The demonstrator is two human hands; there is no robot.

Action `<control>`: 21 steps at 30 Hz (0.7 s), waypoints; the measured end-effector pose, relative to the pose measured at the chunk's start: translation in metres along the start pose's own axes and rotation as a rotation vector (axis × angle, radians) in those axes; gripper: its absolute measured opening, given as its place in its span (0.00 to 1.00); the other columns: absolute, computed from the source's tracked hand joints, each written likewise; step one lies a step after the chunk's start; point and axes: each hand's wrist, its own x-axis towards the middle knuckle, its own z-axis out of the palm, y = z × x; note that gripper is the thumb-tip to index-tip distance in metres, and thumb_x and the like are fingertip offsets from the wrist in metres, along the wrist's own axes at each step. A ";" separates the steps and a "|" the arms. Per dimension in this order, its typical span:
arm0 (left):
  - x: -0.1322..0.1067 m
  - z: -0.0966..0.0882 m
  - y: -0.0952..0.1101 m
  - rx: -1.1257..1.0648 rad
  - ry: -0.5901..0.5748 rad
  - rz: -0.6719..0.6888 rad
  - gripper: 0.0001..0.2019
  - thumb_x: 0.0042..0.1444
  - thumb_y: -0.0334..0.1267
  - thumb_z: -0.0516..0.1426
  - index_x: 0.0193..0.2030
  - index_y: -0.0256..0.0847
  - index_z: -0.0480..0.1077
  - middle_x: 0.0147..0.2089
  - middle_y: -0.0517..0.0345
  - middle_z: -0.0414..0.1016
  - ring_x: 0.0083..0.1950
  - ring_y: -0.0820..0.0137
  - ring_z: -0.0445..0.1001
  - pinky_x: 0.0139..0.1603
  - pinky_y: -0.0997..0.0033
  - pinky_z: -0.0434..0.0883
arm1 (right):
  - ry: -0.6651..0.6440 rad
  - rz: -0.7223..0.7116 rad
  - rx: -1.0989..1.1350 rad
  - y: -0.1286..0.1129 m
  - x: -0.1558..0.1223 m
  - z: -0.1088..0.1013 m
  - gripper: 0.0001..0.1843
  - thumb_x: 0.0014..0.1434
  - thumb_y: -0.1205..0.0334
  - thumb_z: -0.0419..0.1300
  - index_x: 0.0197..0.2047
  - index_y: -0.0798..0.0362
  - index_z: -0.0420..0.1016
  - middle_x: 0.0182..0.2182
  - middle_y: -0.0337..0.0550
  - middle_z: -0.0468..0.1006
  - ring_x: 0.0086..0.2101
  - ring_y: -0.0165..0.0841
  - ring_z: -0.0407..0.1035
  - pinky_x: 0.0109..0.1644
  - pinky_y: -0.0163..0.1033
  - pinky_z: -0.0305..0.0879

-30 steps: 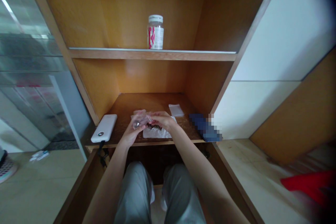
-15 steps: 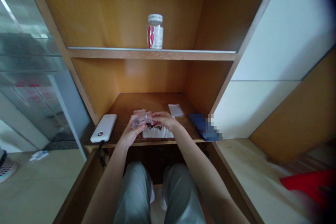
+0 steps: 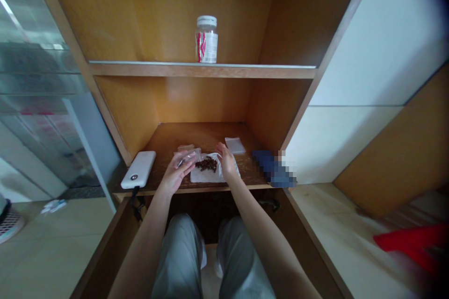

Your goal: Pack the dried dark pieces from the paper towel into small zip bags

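My left hand [image 3: 174, 175] pinches a small clear plastic bag [image 3: 187, 157] above the front of the lower wooden shelf [image 3: 196, 136]. A pile of small dark brown pieces [image 3: 206, 164] lies on a white paper [image 3: 206, 176] just right of that bag. My right hand [image 3: 227, 163] hovers at the right edge of the paper, fingers loosely stretched upward and holding nothing. Another small clear bag [image 3: 235, 145] lies flat further back on the shelf.
A white power bank [image 3: 139, 169] with a hanging cable lies at the shelf's left front corner. A blurred blue object [image 3: 273, 168] sits at the right front. A white-lidded jar [image 3: 206, 39] stands on the upper shelf. My knees are under the shelf; something red [image 3: 410, 240] lies on the floor at right.
My right hand has drawn away from the bag and the left hand, moving right and opening, which uncovers the dark pieces on the paper. The left hand keeps the bag.
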 end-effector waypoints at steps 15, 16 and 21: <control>0.020 0.012 -0.005 0.239 -0.045 -0.087 0.20 0.41 0.32 0.63 0.44 0.40 0.66 0.43 0.54 0.74 0.45 0.67 0.73 0.50 0.60 0.66 | -0.020 0.008 -0.161 0.019 0.002 0.000 0.32 0.57 0.43 0.36 0.56 0.52 0.61 0.48 0.49 0.72 0.47 0.34 0.67 0.48 0.38 0.61; 0.024 0.014 -0.007 0.273 -0.053 -0.080 0.20 0.40 0.32 0.64 0.43 0.40 0.67 0.43 0.54 0.74 0.44 0.67 0.73 0.50 0.60 0.66 | -0.021 0.003 -0.152 0.018 0.000 0.000 0.32 0.57 0.42 0.37 0.56 0.52 0.62 0.47 0.49 0.72 0.47 0.34 0.67 0.47 0.38 0.62; 0.042 0.020 -0.015 0.457 -0.048 -0.024 0.20 0.36 0.32 0.65 0.40 0.38 0.68 0.37 0.53 0.75 0.39 0.68 0.73 0.46 0.62 0.67 | -0.106 0.005 -0.215 0.009 -0.005 -0.003 0.36 0.55 0.36 0.35 0.56 0.50 0.62 0.49 0.50 0.71 0.50 0.35 0.65 0.46 0.37 0.62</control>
